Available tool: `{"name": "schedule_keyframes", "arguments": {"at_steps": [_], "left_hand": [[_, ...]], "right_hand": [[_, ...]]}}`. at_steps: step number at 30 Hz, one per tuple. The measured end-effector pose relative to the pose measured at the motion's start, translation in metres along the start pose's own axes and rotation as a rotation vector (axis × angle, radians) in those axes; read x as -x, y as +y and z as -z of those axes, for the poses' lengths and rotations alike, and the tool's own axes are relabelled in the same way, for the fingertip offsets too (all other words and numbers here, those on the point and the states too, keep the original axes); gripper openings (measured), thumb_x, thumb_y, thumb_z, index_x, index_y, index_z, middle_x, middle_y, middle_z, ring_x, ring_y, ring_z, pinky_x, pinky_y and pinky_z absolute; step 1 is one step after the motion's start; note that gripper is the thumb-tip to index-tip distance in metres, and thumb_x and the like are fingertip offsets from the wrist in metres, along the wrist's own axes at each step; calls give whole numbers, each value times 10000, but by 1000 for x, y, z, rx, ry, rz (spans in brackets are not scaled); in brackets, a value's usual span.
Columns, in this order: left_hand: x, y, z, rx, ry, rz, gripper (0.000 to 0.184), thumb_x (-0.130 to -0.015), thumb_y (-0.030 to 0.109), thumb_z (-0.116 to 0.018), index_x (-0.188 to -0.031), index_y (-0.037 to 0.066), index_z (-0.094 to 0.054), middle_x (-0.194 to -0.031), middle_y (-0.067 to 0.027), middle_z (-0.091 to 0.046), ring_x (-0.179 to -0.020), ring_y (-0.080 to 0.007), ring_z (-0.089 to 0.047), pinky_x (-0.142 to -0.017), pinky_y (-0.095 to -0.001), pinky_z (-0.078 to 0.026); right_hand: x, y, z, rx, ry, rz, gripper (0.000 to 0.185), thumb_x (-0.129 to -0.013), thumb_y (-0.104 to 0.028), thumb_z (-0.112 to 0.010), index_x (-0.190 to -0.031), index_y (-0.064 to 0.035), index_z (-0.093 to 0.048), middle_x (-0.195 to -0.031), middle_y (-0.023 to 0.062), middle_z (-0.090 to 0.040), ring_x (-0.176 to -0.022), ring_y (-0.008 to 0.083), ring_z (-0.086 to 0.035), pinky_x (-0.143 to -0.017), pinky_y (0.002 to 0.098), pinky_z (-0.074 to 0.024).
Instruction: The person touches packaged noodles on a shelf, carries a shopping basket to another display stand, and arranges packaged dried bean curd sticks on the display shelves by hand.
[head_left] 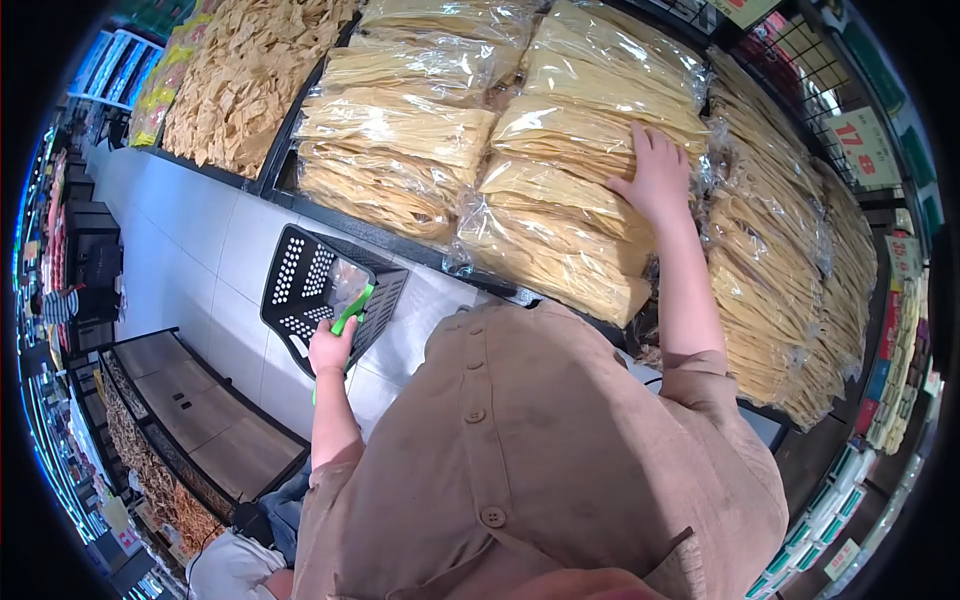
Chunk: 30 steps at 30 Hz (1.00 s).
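Note:
My left hand [332,347] is closed around the green handle [352,312] of a black shopping basket [290,270]. The basket has perforated sides and hangs above the floor to my left; something in clear plastic [345,280] lies inside it, its kind unclear. My right hand [660,175] rests with fingers spread on a clear plastic pack of dried bean curd sticks [570,130]. More such packs are stacked in rows around it, with another pile [400,120] to the left. My right palm's contact with the pack is hidden.
Flat dried pieces [250,75] fill the bin farther left. Several more packs [765,270] lie at the right, below a price sign [862,145]. A low display stand [205,400] and another person [235,565] are at the lower left. Pale tiled floor [190,220] runs between the displays.

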<state>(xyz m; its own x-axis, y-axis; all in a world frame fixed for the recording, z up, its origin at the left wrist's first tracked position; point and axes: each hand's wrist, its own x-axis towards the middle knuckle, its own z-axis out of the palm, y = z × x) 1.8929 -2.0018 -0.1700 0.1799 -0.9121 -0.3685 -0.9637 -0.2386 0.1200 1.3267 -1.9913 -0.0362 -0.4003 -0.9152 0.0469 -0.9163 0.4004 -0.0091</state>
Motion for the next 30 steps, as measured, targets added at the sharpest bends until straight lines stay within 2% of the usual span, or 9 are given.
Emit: {"name": "schedule_keyframes", "arguments": {"at_steps": [1, 7, 10, 15, 18, 19, 20, 26, 30], "left_hand": [[-1, -1, 0, -3, -4, 3, 616, -786, 655, -638, -909, 52, -660, -854, -210, -694, -862, -385, -674, -756, -472, -519], [-1, 0, -1, -10, -2, 17, 609, -766, 651, -663, -931, 64, -669, -882, -210, -701, -885, -385, -678, -784, -469, -527], [-2, -1, -2, 3, -11, 22, 612, -757, 652, -672, -964, 76, -675, -895, -209, -706, -897, -382, -682, -792, -465, -530], [0, -1, -2, 139, -6, 36, 633, -776, 576, -705, -1131, 57, -633, -999, -216, -688, -985, -383, -649, -868, -454, -497], [-7, -3, -20, 203, 504, -361, 647, -790, 424, -753, -1241, 5, -552, -1132, -216, -614, -1098, -380, -563, -968, -455, -426], [-1, 20, -11, 285, 505, -395, 623, -786, 275, -779, -1255, -35, -510, -1197, -206, -543, -1152, -381, -487, -1021, -465, -367], [2, 45, -3, 289, 565, -489, 587, -788, 233, -775, -1254, -14, -517, -1209, -206, -548, -1153, -381, -496, -1011, -463, -380], [31, 237, 70, 460, 197, -1190, 624, -701, 122, -811, -1256, 34, -538, -1301, -198, -548, -1195, -385, -515, -1015, -440, -414], [25, 333, 60, 396, 83, -1555, 707, -712, 258, -813, -1300, 11, -509, -1310, -204, -544, -1220, -381, -508, -1035, -450, -410]], "right_hand": [[-3, 3, 4, 16, 14, 19, 813, -634, -344, -863, -1309, -82, -492, -1275, 146, -537, -1227, 317, -489, -1067, 504, -368], [-14, 3, 13, -36, -80, 154, 636, -634, -271, -837, -1123, -24, -514, -1132, 163, -575, -1108, 333, -556, -928, 403, -487], [-12, 2, 29, -58, -142, 156, 613, -623, -245, -823, -1104, -23, -514, -1052, 182, -604, -1001, 340, -604, -883, 422, -507], [-7, 26, 59, -177, 21, 72, 677, -612, -249, -793, -1177, -11, -504, -1049, 199, -632, -967, 334, -638, -869, 425, -520], [-7, 50, 79, -433, 40, -68, 733, -611, -277, -794, -1219, -1, -492, -1075, 188, -645, -980, 273, -650, -859, 373, -521], [-6, 59, 81, -538, 69, -73, 735, -611, -282, -800, -1216, 0, -492, -1068, 183, -645, -975, 262, -649, -855, 361, -519], [-5, 66, 84, -642, 96, -78, 738, -610, -286, -805, -1213, 2, -492, -1060, 178, -646, -970, 250, -647, -851, 349, -517], [0, 69, 93, -1085, 80, -71, 718, -661, -228, -827, -1247, 3, -483, -1104, 117, -633, -983, 193, -635, -866, 326, -509], [7, 55, 97, -1189, 122, -25, 731, -666, -216, -839, -1265, -2, -478, -1118, 107, -629, -1003, 177, -625, -887, 307, -495]]}}
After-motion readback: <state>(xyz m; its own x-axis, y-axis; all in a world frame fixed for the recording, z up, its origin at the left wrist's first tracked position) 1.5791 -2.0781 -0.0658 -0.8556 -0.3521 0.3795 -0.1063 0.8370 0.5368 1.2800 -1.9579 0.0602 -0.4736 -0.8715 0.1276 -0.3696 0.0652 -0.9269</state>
